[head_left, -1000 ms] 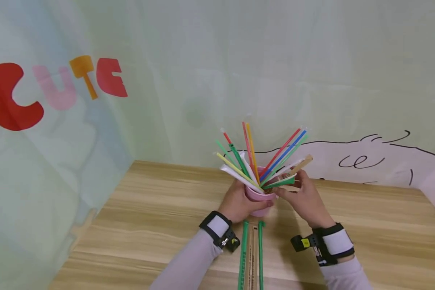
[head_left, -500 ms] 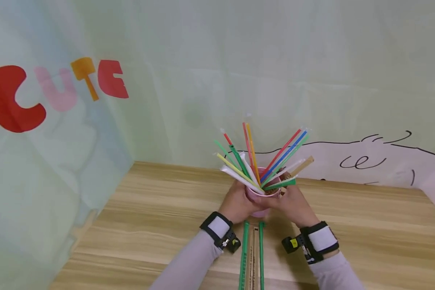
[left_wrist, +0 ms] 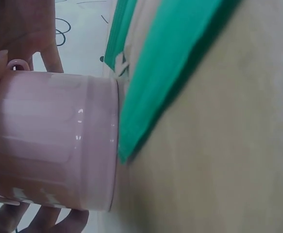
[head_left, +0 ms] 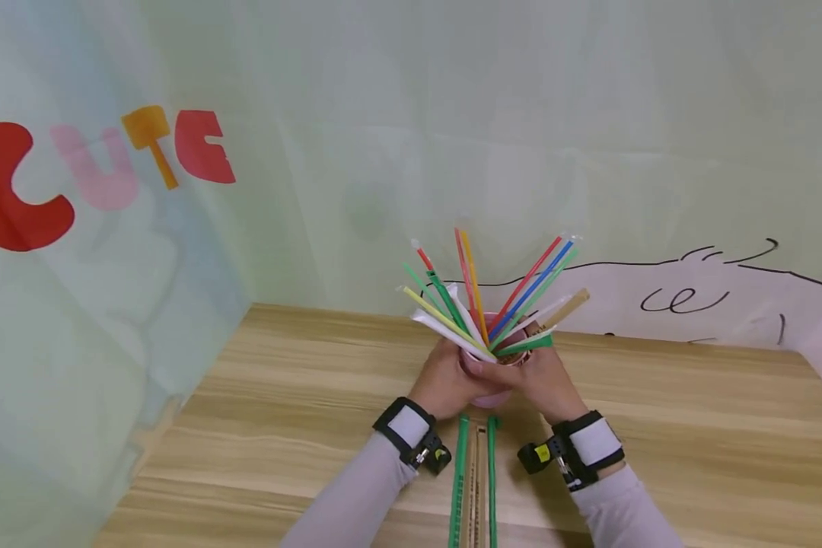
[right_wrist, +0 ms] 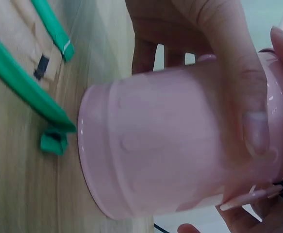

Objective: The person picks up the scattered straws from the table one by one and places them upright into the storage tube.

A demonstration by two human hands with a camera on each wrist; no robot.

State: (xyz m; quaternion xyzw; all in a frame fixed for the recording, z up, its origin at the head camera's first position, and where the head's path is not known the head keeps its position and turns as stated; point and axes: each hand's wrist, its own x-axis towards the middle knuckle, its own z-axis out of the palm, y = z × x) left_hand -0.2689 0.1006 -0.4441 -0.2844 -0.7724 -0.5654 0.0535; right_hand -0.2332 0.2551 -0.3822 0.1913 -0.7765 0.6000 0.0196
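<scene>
A small pink bucket [head_left: 491, 398] stands upright on the table, with wrapped straws [head_left: 476, 285] in several colours fanning out of its mouth. My left hand [head_left: 441, 386] grips the bucket's left side; its thumb [right_wrist: 253, 114] lies across the front in the right wrist view. From the right, my right hand [head_left: 546, 384] holds the bucket too, thumb near the rim. A brown-wrapped straw [head_left: 568, 307] and a green-wrapped straw [head_left: 536, 342] lean out above the right hand. My far fingers are partly hidden behind the bucket.
On the wooden table [head_left: 281, 396], two green-wrapped straws [head_left: 459, 487] flank brown-wrapped straws [head_left: 476, 487], lined up in front of the bucket. Behind the table hangs a pale wall cloth [head_left: 356, 152] with coloured letters and a line drawing.
My right hand has moved left from the straws at the rim and now wraps the bucket's side. The left hand keeps its grip.
</scene>
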